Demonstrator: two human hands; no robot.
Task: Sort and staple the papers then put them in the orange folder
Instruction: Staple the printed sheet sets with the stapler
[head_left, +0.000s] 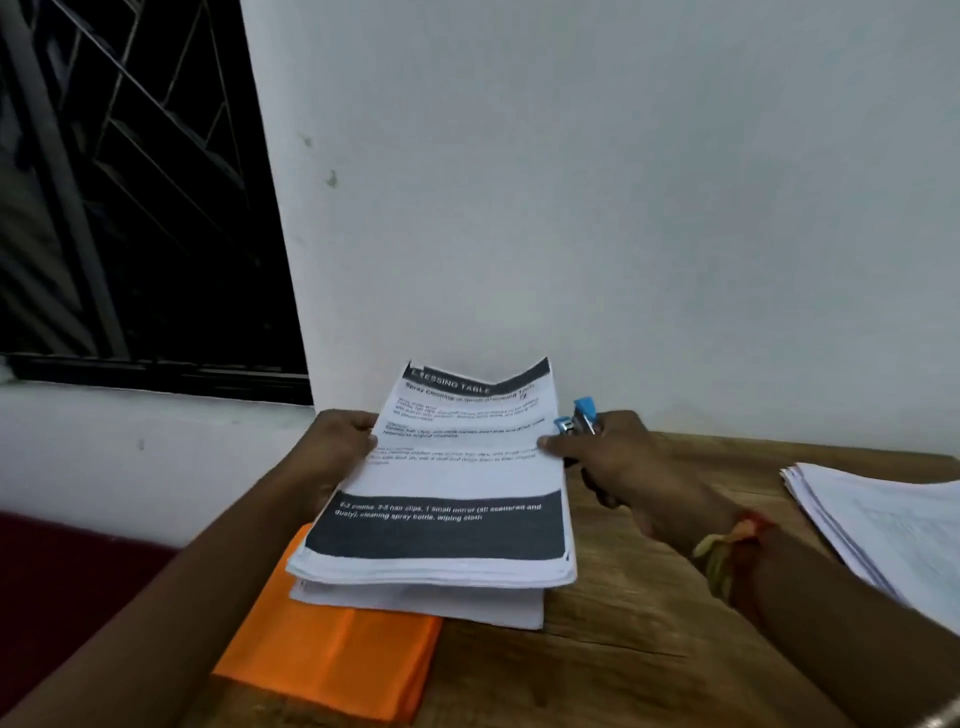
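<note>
Papers (457, 467) held by curled fingers of left hand (337, 441) and right hand (618, 462), right also clasping stapler (579, 415).

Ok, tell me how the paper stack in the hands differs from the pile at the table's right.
The held stack is gripped by the left hand and right hand, far end raised; the right pile lies untouched. The held stack shows dark bands; the right pile looks pale. Both are white sheets.

Bare forearms, orange-yellow thread band (727, 552), right wrist
</note>
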